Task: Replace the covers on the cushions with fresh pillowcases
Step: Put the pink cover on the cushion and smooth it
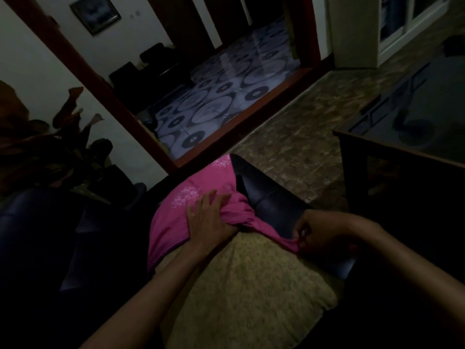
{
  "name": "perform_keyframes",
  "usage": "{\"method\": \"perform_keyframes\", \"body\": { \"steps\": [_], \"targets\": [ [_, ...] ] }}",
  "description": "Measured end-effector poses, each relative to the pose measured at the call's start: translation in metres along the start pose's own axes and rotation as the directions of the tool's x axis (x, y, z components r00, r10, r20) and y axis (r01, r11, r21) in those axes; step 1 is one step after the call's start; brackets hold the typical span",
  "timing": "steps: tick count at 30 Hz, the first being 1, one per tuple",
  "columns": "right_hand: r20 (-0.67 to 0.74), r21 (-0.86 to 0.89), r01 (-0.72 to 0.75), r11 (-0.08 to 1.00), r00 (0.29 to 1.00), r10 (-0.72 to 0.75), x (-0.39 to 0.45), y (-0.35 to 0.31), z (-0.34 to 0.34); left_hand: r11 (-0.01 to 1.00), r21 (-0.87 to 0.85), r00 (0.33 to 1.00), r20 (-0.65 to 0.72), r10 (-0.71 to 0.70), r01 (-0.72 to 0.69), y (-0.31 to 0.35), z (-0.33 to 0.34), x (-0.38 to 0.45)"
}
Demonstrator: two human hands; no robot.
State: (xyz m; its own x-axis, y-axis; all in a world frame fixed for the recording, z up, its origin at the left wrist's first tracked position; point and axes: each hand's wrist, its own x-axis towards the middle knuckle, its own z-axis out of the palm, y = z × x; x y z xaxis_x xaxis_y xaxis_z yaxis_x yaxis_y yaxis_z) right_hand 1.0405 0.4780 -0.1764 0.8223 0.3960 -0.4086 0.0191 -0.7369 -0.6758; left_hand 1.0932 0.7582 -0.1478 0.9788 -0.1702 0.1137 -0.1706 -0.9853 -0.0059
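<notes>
Pillowcase (173,222) over cushion's (241,285) far end, on sofa (274,202); table (402,157) right.

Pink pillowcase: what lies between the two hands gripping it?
Head view: bunched pink pillowcase stretches between left hand and right hand, above the yellowish cushion.
</notes>
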Motion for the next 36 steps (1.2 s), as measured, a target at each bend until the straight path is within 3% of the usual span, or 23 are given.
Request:
{"method": "perform_keyframes", "body": {
  "steps": [3, 5, 10, 17, 19, 23, 25, 32, 36],
  "targets": [
    [0.115, 0.031, -0.006, 0.999, 0.993, 0.002, -0.012, 0.004, 0.001, 1.0, 0.003, 1.0, -0.017, 0.016, -0.015, 0.006, 0.001, 0.001],
    [0.119, 0.076, -0.007, 0.997, 0.993, -0.002, -0.012, 0.005, 0.003, 0.998, 0.035, 0.996, -0.077, 0.054, -0.051, 0.01, 0.0, -0.003],
    [-0.205, 0.184, 0.089, 0.979, 0.977, -0.051, -0.009, -0.004, 0.006, 0.957, 0.093, 0.913, -0.287, 0.288, -0.273, 0.008, 0.005, -0.035],
    [-0.364, 0.075, 0.224, 0.972, 0.913, -0.183, 0.011, -0.033, 0.03, 0.948, -0.149, 0.919, -0.327, 0.221, -0.281, 0.01, -0.007, -0.07],
    [-0.32, 0.053, 0.202, 0.978, 0.931, -0.175, 0.006, -0.03, 0.031, 0.945, -0.171, 0.931, -0.287, 0.224, -0.28, 0.007, -0.001, -0.08],
    [-0.063, 0.002, 0.14, 0.99, 0.988, -0.139, -0.014, -0.029, 0.032, 0.966, -0.169, 0.964, -0.214, 0.159, -0.197, 0.009, 0.014, -0.082],
    [-0.021, 0.02, 0.117, 0.993, 0.993, -0.117, -0.019, -0.031, 0.034, 0.975, -0.117, 0.97, -0.181, 0.164, -0.187, 0.014, 0.018, -0.077],
    [-0.057, 0.016, 0.063, 0.998, 0.996, -0.062, -0.006, -0.036, 0.033, 0.975, -0.071, 0.965, -0.177, 0.196, -0.211, 0.016, 0.013, -0.065],
    [-0.199, 0.084, 0.08, 0.993, 0.978, -0.062, 0.002, -0.066, 0.049, 0.966, -0.146, 0.929, -0.336, 0.154, -0.213, -0.008, -0.004, -0.091]
  ]
}}
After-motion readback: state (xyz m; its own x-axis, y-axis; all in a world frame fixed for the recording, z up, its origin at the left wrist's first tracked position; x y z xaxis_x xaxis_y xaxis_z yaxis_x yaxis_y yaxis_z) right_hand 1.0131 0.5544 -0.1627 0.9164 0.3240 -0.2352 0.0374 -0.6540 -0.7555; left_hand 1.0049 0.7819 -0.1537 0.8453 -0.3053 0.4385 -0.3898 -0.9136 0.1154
